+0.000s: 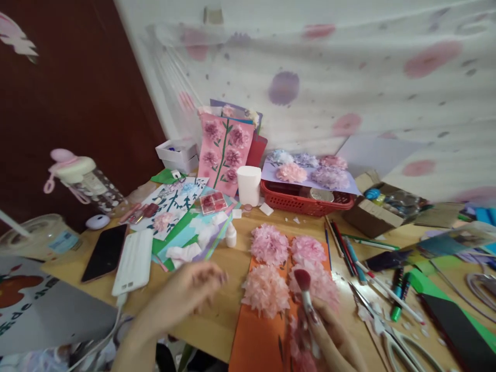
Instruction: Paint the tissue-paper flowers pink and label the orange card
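My right hand (329, 330) holds a makeup brush (305, 292), its red bristles pointing up and away from me. The brush is over an orange sheet (248, 338) bearing several ruffled paper flowers. On that sheet, a peach flower (266, 290) is at the left, with a pink flower (269, 245) behind it; more pink blooms at the right are partly hidden by the brush and hand. My left hand (194, 289) hovers left of the sheet, fingers loosely bent and apart, slightly blurred, with nothing seen in it. A small white bottle (231, 236) stands beyond it.
Scissors (382, 325), pencils and markers lie at the right. Behind are a red basket (294, 202), a white container (249, 185) and a red makeup palette (213, 202). A phone (105, 253), a white power bank (134, 261) and a bottle (87, 178) are at the left.
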### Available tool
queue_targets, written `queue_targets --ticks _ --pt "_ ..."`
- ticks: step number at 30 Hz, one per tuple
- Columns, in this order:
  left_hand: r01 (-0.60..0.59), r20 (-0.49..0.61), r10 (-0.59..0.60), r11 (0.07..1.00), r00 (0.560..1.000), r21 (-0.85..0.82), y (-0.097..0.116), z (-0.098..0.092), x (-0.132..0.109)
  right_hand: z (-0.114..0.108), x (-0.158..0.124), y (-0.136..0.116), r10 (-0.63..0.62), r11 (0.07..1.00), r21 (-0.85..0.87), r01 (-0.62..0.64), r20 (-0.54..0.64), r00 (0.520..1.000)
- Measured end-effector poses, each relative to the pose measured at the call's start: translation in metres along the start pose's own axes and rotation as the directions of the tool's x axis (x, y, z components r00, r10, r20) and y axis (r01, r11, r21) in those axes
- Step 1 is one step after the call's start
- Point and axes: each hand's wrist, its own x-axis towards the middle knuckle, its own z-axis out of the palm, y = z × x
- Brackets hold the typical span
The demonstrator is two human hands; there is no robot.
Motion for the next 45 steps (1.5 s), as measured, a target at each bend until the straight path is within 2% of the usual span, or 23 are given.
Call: queue_targets --ticks 1,2,4,6,8,10,11,12,14,18,21,24,26,29,32,36,40,43,45 --pt "0.015 0.193 -0.020 1.000 0.981 0.027 -0.005 0.015 -0.008 0.001 0.003 -0.003 -0.014 1.000 -0.023 0.014 -0.002 1.000" --pt "-0.010 0.234 -0.010 0.996 0.972 0.087 -0.011 0.029 -0.012 -0.002 0.007 -0.008 -0.050 0.997 -0.066 0.048 -0.024 0.998" --pt "-0.063 0.161 0.030 0.977 0.986 0.205 -0.025 0.051 -0.011 -0.020 0.016 -0.022 -0.187 0.955 -0.250 0.159 -0.093 0.978" --pt "-0.034 0.051 0.019 0.946 0.999 0.324 -0.036 0.063 0.000 -0.047 0.025 -0.039 -0.327 0.844 -0.499 0.195 -0.190 0.926" --pt "0.039 -0.015 -0.036 0.909 0.999 0.415 -0.042 0.069 0.012 -0.070 0.034 -0.054 -0.386 0.667 -0.742 0.070 -0.263 0.884" --pt "0.092 -0.011 -0.098 0.884 0.995 0.459 -0.040 0.071 0.020 -0.081 0.046 -0.063 -0.402 0.433 -0.897 -0.084 -0.276 0.873" --pt "0.098 0.016 -0.120 0.880 0.993 0.465 -0.038 0.071 0.022 -0.082 0.055 -0.066 -0.371 0.313 -0.937 -0.153 -0.269 0.889" --pt "0.096 0.048 -0.134 0.878 0.990 0.469 -0.035 0.071 0.022 -0.079 0.064 -0.067 -0.350 0.259 -0.948 -0.183 -0.269 0.897" --pt "0.077 0.087 -0.136 0.870 0.987 0.487 -0.028 0.073 0.021 -0.068 0.085 -0.069 -0.312 0.203 -0.958 -0.205 -0.261 0.913" --pt "0.060 0.061 -0.112 0.835 0.992 0.548 -0.022 0.079 0.020 -0.050 0.109 -0.071 -0.308 0.128 -0.961 -0.243 -0.272 0.912" --pt "0.080 0.084 -0.145 0.849 0.986 0.523 -0.030 0.081 0.024 -0.050 0.093 -0.070 -0.276 0.108 -0.970 -0.220 -0.242 0.930" --pt "0.087 0.084 -0.142 0.879 0.986 0.470 -0.042 0.081 0.028 -0.060 0.056 -0.058 -0.156 0.117 -0.974 -0.192 -0.209 0.966" --pt "0.087 0.091 -0.144 0.886 0.985 0.455 -0.049 0.079 0.031 -0.065 0.031 -0.044 -0.049 0.192 -0.958 -0.213 -0.226 0.973" --pt "0.084 0.110 -0.151 0.882 0.982 0.464 -0.053 0.077 0.036 -0.066 0.008 -0.025 0.006 0.351 -0.911 -0.215 -0.228 0.974" --pt "0.081 0.132 -0.160 0.879 0.978 0.469 -0.055 0.076 0.039 -0.060 0.008 -0.020 0.035 0.426 -0.877 -0.222 -0.229 0.973" --pt "0.081 0.108 -0.139 0.902 0.984 0.425 -0.058 0.077 0.037 -0.046 0.021 -0.033 0.093 0.365 -0.903 -0.225 -0.205 0.974" --pt "0.078 0.067 -0.110 0.927 0.992 0.366 -0.064 0.079 0.033 -0.035 0.027 -0.043 0.108 0.320 -0.931 -0.176 -0.149 0.983" --pt "0.073 0.040 -0.092 0.937 0.995 0.343 -0.068 0.079 0.035 -0.034 0.027 -0.042 0.089 0.346 -0.926 -0.152 -0.129 0.988" --pt "0.029 0.028 -0.041 0.936 0.999 0.352 -0.072 0.077 0.038 -0.038 0.026 -0.038 0.078 0.399 -0.904 -0.153 -0.133 0.988"
